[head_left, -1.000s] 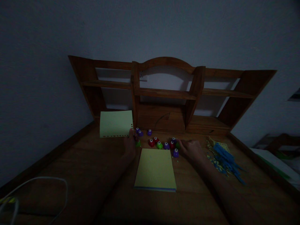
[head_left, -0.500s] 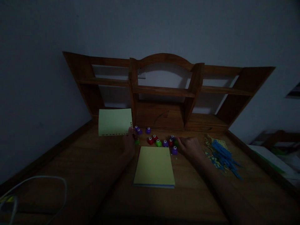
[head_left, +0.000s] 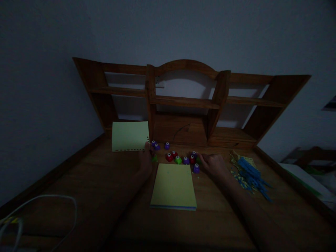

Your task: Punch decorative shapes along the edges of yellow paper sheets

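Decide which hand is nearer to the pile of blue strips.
Right. The right hand is a little to the left of the blue strips; the left hand is much farther left, holding the punched sheet.

Since the earliest picture, the view has shifted slightly, so the shelf unit point(head_left: 183, 101), the pad point(head_left: 174, 185), the toys point(head_left: 178, 160) and the blue strands point(head_left: 250, 173) now sit a little higher in the frame, and the sheet point(head_left: 130, 136) in the left hand point(head_left: 145, 157) has risen a touch with them. Against the picture just before, these have slid slightly toward the right of the frame, as has the cable point(head_left: 52, 196) at lower left, where a faint pale edge point(head_left: 21, 249) has come into view along the bottom.
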Tool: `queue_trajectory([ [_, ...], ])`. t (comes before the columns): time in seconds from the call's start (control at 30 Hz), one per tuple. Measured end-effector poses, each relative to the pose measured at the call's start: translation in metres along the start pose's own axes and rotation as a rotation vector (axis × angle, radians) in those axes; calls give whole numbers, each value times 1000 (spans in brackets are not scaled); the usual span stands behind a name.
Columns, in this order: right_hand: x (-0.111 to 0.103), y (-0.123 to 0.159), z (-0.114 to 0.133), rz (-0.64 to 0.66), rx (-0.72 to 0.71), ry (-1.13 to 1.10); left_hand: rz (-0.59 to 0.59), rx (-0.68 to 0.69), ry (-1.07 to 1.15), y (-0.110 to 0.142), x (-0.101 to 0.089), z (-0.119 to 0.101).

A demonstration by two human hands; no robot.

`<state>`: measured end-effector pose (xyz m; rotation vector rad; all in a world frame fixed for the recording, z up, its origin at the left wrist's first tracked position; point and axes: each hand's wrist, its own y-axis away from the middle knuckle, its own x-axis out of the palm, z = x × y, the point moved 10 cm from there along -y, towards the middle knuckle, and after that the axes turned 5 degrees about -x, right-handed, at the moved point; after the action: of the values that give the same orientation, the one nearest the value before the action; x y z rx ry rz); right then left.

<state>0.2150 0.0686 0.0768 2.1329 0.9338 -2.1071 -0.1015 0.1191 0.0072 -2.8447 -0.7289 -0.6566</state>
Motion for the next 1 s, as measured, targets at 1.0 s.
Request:
queue_trajectory([
  [1.0, 9, -1, 1, 43, -17, -26, 20, -21, 0, 4, 4, -1],
])
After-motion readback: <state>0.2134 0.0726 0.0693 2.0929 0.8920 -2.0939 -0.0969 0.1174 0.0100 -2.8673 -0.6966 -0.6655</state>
